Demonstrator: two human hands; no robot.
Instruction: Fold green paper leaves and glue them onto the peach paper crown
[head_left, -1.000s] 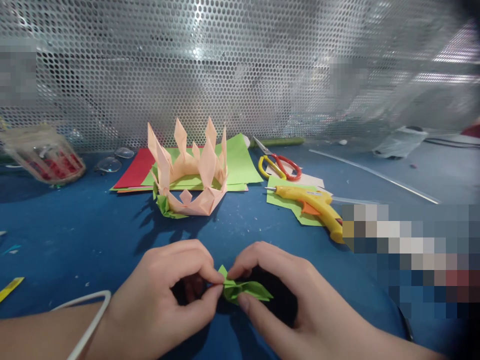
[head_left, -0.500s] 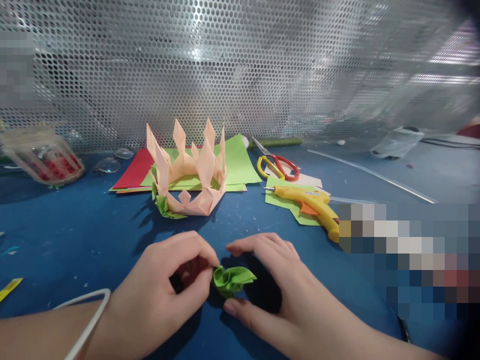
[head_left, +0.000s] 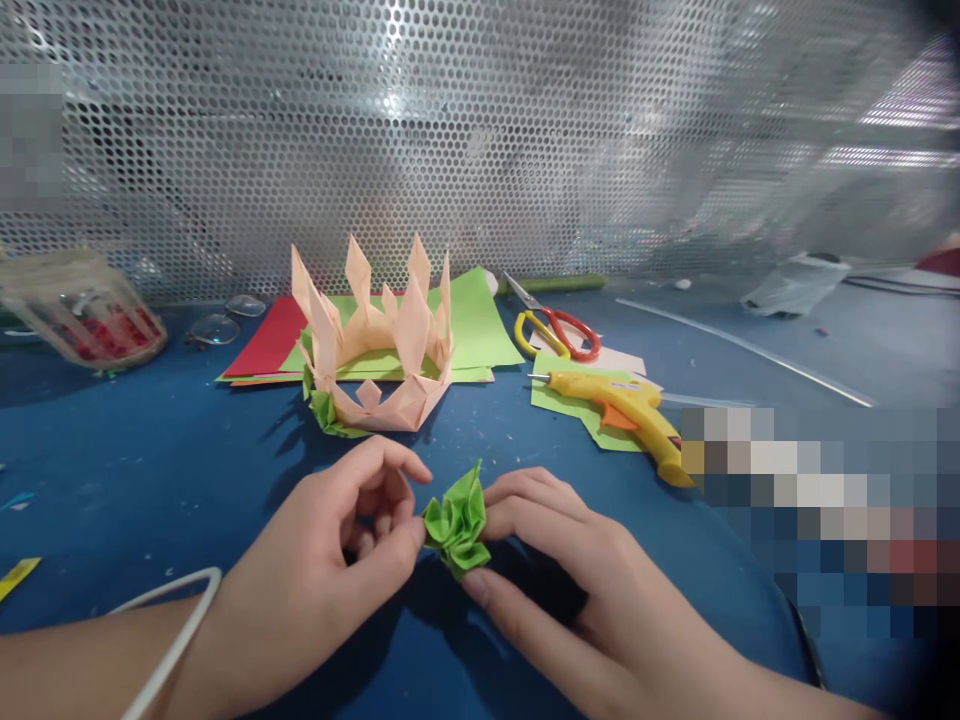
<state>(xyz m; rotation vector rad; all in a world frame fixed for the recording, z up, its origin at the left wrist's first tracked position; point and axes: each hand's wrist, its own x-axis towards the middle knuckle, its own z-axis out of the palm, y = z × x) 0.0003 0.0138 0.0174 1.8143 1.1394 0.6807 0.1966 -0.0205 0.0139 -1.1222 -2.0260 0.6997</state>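
Note:
A small crumpled, pleated piece of green paper [head_left: 455, 520] stands upright on the blue table [head_left: 172, 470] between my two hands. My left hand [head_left: 330, 560] pinches its left edge between thumb and fingers, the forefinger curled above. My right hand [head_left: 570, 570] holds its right side, the fingers bent round it and the thumb under it. A thin white bangle [head_left: 169, 640] lies round my left wrist. Behind the hands sits a peach paper crown-like flower [head_left: 379, 345] with a green paper leaf [head_left: 328, 410] at its base.
Red and green paper sheets [head_left: 480, 325] lie behind the flower. Scissors with yellow and red handles [head_left: 559, 330] and a yellow glue gun [head_left: 626, 410] lie at the right. A clear container with red contents [head_left: 82, 315] stands at left. A perforated metal screen [head_left: 480, 140] closes the back.
The green paper was flat and stretched between my fingers; it is now bunched into an upright pleated fan. Both hands moved slightly away from me.

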